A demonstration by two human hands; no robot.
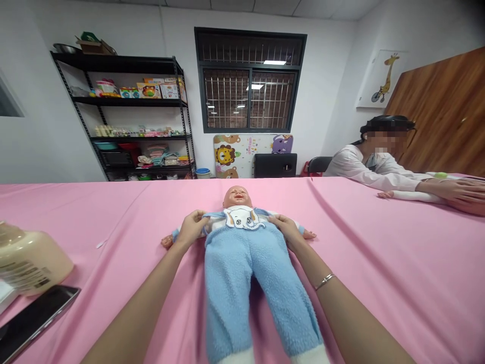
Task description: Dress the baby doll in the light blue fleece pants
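Note:
A baby doll (pixel 238 196) lies on its back on the pink-covered table (pixel 364 273), head away from me and arms spread. It wears fluffy light-blue overalls (pixel 242 258) with a white elephant face on the bib, over a white top with blue cuffs. My left hand (pixel 193 226) is closed on the overalls' upper edge at the doll's shoulder on the left. On the opposite side my right hand (pixel 285 228) pinches the matching edge of the overalls. Both edges look lifted a little, and the doll's upper arms are partly hidden behind my hands.
At the left edge stand a cream pump bottle (pixel 34 260) and a dark phone (pixel 36 321). Across the table on the right, a person (pixel 364 156) in white rests their hands on another doll (pixel 417 196). Behind are a black shelf rack (pixel 129 98) and a window.

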